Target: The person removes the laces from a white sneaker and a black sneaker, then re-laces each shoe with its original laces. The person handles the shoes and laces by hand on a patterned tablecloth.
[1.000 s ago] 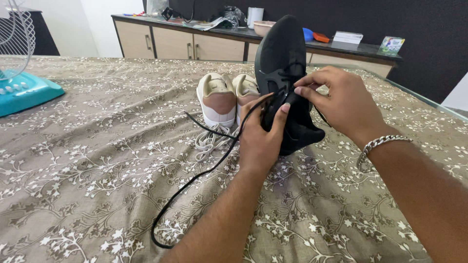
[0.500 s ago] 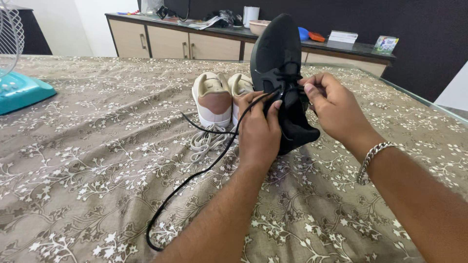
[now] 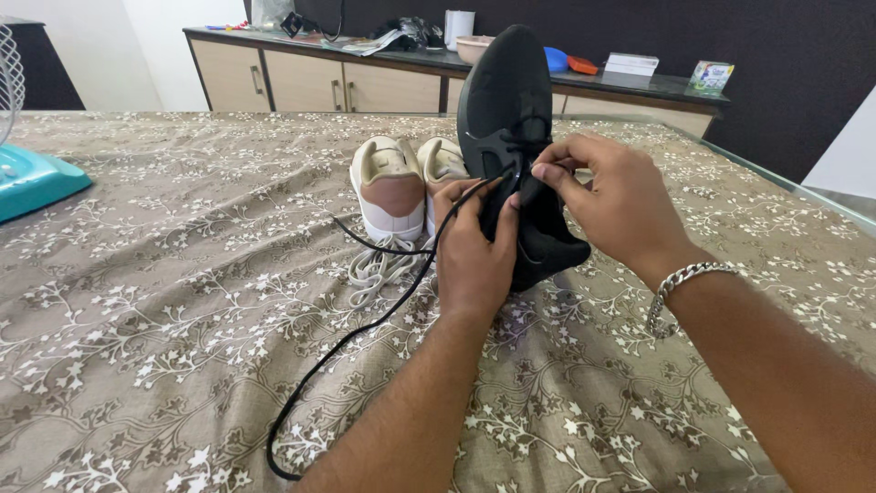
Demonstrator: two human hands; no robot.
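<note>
A black shoe point(image 3: 507, 100) stands on its heel, toe up, on the patterned cloth of the table point(image 3: 164, 292). My left hand point(image 3: 474, 251) grips the shoe from the near side, around the tongue. My right hand point(image 3: 607, 196) pinches the black lace at the eyelets, thumb and forefinger together. The long free end of the black lace point(image 3: 356, 338) trails down to the left across the cloth and curls near the front edge.
A pair of white and tan shoes point(image 3: 392, 183) with loose pale laces point(image 3: 379, 267) lies just left of the black shoe. A teal fan base point(image 3: 36, 183) stands at far left. A cabinet counter point(image 3: 365, 64) with clutter runs behind the table.
My right hand's fingers have shifted along the lace at the eyelets. The view has shifted slightly; the shoe stays upright in my left hand.
</note>
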